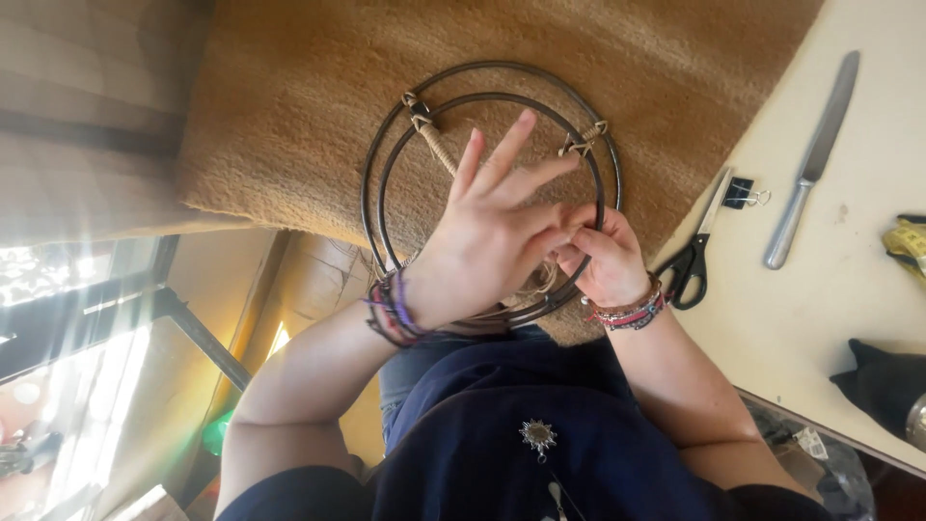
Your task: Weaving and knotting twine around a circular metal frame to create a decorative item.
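Your left hand [487, 236] spreads its fingers wide over the metal rings [490, 193] on the tan mat [289, 116]. Your right hand [603, 260] pinches cord [439, 147] at the rings' right rim, nearer the scissors [696, 253] on the bench [830, 289].

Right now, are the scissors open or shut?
Shut: the scissors lie on the table with both blades together in one thin line.
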